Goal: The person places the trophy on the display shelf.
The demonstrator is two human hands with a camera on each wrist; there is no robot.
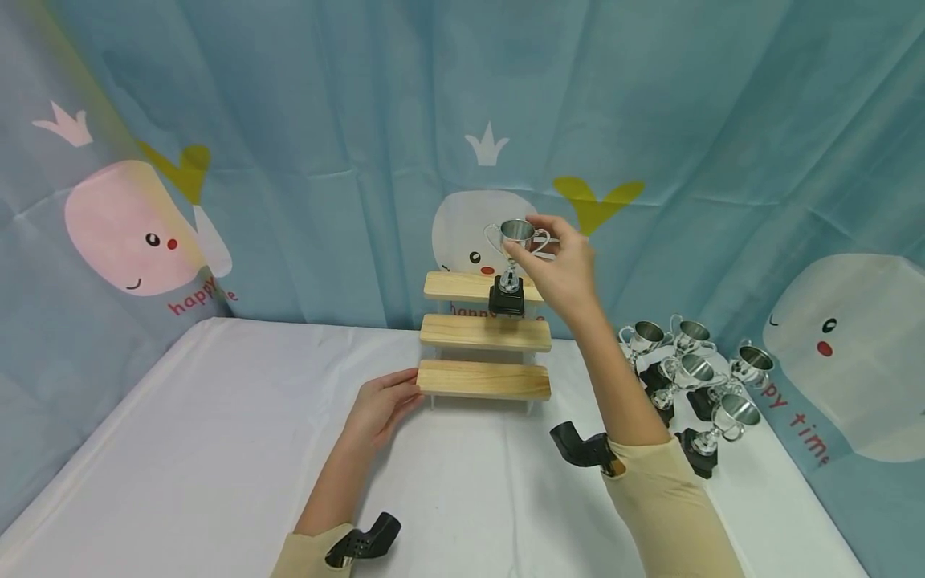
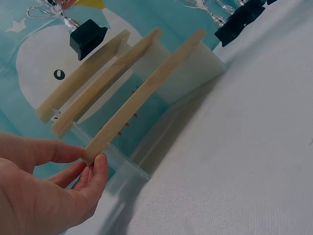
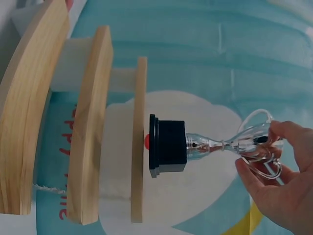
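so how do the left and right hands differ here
The left hand pinches the left end of the lowest wooden shelf; the right hand holds a silver trophy cup. The left hand is low, the right hand above the top shelf. Both are bare.

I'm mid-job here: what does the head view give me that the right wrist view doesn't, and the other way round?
Only the head view: five other trophies on the table at the right, both yellowish sleeves, and the pink whale print at the left.

Only the right wrist view: a thin strip of backdrop between the black base of the held trophy and the top board.

Both: the right hand holding that trophy by its cup, and the rack's three wooden boards.
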